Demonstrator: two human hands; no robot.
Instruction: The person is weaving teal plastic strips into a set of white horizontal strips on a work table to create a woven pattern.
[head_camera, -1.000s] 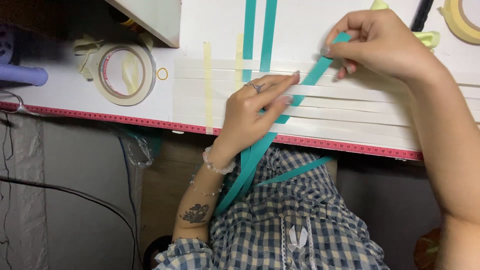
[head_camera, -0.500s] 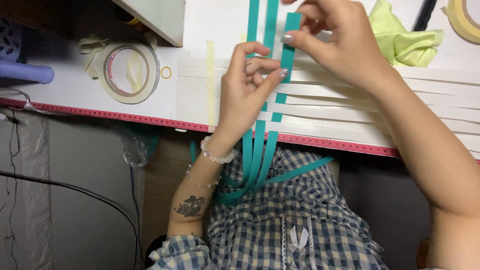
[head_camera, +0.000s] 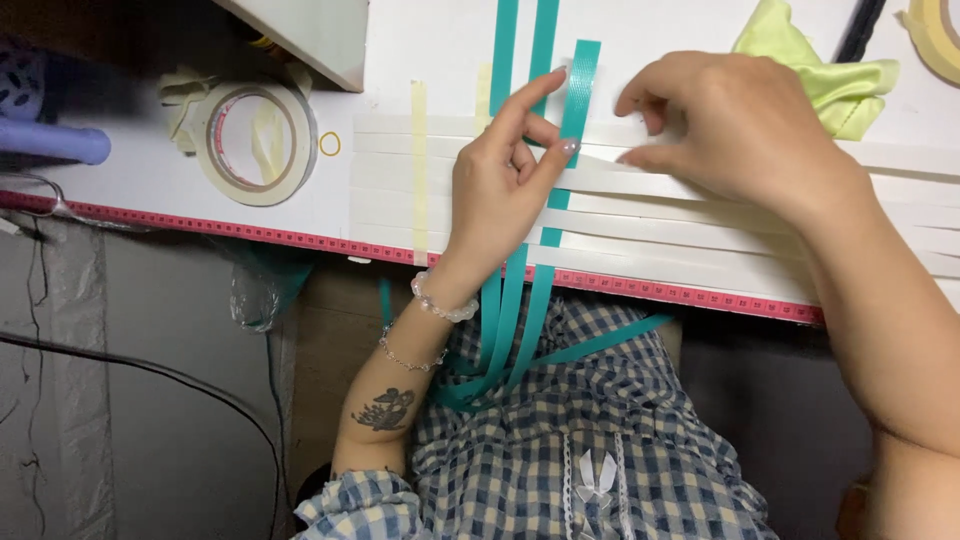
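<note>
Hands (head_camera: 500, 190) on teal strip (head_camera: 578, 90), table edge (head_camera: 250, 228) near

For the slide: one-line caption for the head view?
Left hand and right hand press a teal strip woven through white strips on a white table, masking tape roll nearby.

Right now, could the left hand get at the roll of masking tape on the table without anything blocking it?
Probably yes. The left hand rests on the teal strips, and the roll of masking tape lies flat further to its left. Only bare white table and one pale yellow strip lie between them.
</note>
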